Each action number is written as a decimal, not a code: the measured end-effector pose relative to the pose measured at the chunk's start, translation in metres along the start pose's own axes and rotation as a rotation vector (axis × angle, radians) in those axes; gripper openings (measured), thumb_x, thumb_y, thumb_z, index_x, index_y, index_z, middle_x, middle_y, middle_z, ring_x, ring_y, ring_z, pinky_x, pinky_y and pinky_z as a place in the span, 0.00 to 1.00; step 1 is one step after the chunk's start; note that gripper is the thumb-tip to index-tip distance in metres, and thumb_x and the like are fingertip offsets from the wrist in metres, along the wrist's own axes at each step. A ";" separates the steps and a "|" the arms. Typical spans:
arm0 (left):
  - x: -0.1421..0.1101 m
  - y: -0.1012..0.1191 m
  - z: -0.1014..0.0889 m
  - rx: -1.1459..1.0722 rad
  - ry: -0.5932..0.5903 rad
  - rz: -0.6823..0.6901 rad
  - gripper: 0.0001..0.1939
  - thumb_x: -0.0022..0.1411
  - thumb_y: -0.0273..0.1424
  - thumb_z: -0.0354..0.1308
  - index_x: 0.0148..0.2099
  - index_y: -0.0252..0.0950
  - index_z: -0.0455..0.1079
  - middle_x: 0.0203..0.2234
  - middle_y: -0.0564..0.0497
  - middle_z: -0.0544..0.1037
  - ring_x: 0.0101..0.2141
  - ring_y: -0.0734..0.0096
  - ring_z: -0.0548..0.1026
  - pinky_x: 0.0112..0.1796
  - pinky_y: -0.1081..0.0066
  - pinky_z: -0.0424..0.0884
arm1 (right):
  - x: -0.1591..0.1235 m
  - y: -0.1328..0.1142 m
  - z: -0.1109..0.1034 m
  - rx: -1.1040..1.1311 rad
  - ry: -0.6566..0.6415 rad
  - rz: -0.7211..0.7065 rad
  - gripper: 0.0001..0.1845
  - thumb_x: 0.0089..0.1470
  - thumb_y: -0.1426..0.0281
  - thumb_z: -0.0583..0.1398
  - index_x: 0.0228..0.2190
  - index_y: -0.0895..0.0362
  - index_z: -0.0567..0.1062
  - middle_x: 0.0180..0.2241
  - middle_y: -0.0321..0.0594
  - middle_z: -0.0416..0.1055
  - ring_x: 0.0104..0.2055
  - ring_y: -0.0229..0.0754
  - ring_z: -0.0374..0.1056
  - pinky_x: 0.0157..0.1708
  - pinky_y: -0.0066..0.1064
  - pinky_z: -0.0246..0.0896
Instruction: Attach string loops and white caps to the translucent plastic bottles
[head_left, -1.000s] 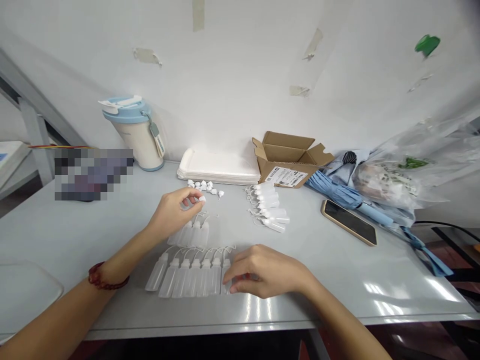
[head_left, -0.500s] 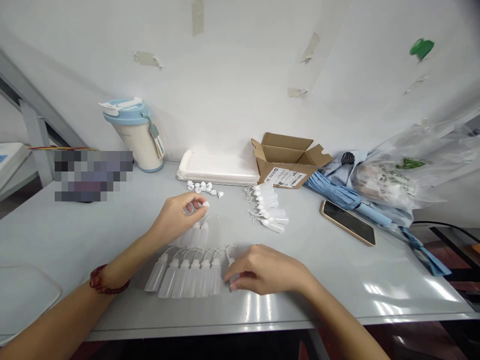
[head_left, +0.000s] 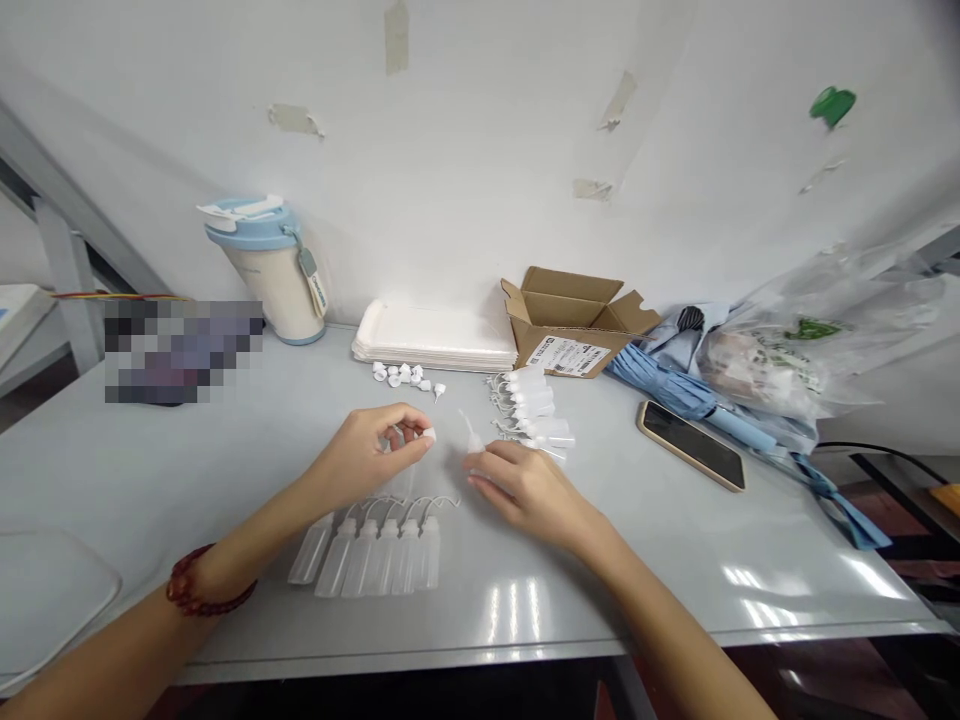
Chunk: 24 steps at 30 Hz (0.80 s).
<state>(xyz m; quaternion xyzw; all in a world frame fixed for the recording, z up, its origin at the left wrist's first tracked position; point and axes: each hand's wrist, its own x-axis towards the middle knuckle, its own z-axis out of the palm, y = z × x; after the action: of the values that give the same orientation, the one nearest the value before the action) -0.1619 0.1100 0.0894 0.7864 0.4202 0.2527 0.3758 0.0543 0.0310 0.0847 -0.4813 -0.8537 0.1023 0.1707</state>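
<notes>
Between the thumb and fingers of my left hand (head_left: 382, 442) is a small white cap (head_left: 429, 434). My right hand (head_left: 525, 488) grips a translucent squeeze bottle (head_left: 474, 442), its thin strap pointing up; most of the bottle is hidden by the fingers. The two hands are apart, with the cap left of the bottle's top. Nearer the table's front edge lies a row of uncapped squeeze bottles (head_left: 386, 560) with curved straps. Part of another group behind them is covered by my left hand. Loose white caps (head_left: 397, 374) lie beyond my left hand.
Capped bottles (head_left: 532, 395) lie in a column right of centre. Behind are a stack of white trays (head_left: 439, 335) and an open cardboard box (head_left: 574, 325). A tumbler (head_left: 274, 270) stands back left. A phone (head_left: 691, 445), a blue umbrella (head_left: 667, 378) and a plastic bag (head_left: 780, 365) lie right.
My right hand has lifted the rightmost bottle from the front row and carried it up and away from me. My left hand, with the cap, has shifted right and slightly nearer.
</notes>
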 end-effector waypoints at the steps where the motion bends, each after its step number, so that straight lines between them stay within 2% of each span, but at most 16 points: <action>1: -0.001 0.001 0.001 -0.007 -0.021 0.003 0.09 0.57 0.38 0.56 0.35 0.39 0.72 0.29 0.55 0.76 0.26 0.72 0.69 0.29 0.72 0.67 | 0.001 0.001 0.002 -0.007 0.023 -0.008 0.12 0.61 0.71 0.50 0.40 0.58 0.72 0.31 0.43 0.68 0.30 0.39 0.64 0.29 0.28 0.55; 5: -0.003 0.004 0.004 -0.021 -0.089 0.021 0.10 0.59 0.39 0.54 0.38 0.41 0.72 0.32 0.54 0.77 0.29 0.70 0.71 0.31 0.71 0.68 | 0.003 0.003 0.009 0.003 0.077 -0.032 0.12 0.60 0.74 0.49 0.37 0.59 0.72 0.30 0.43 0.67 0.30 0.40 0.63 0.28 0.28 0.55; 11: -0.003 0.001 0.007 -0.091 -0.105 0.039 0.13 0.61 0.39 0.51 0.43 0.40 0.73 0.39 0.51 0.78 0.39 0.64 0.74 0.38 0.69 0.71 | 0.005 0.001 0.013 0.137 0.080 -0.045 0.10 0.58 0.77 0.50 0.37 0.58 0.70 0.35 0.43 0.69 0.33 0.39 0.65 0.32 0.28 0.59; 17: -0.003 0.003 0.008 -0.117 -0.117 0.045 0.12 0.61 0.38 0.52 0.42 0.39 0.72 0.39 0.51 0.78 0.39 0.65 0.74 0.39 0.69 0.70 | 0.004 -0.005 0.014 0.231 0.111 -0.101 0.11 0.54 0.79 0.51 0.35 0.58 0.70 0.34 0.42 0.70 0.31 0.38 0.65 0.30 0.27 0.60; 24: -0.004 0.002 0.007 -0.144 -0.174 0.059 0.12 0.63 0.37 0.51 0.40 0.37 0.72 0.37 0.52 0.77 0.38 0.66 0.73 0.40 0.68 0.69 | 0.004 -0.005 0.016 0.300 0.155 -0.094 0.12 0.53 0.80 0.50 0.35 0.57 0.70 0.35 0.42 0.71 0.33 0.38 0.67 0.32 0.28 0.62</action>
<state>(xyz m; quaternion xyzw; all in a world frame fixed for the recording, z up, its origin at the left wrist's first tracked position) -0.1583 0.1034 0.0869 0.7884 0.3434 0.2237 0.4588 0.0420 0.0319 0.0728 -0.4163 -0.8348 0.1829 0.3103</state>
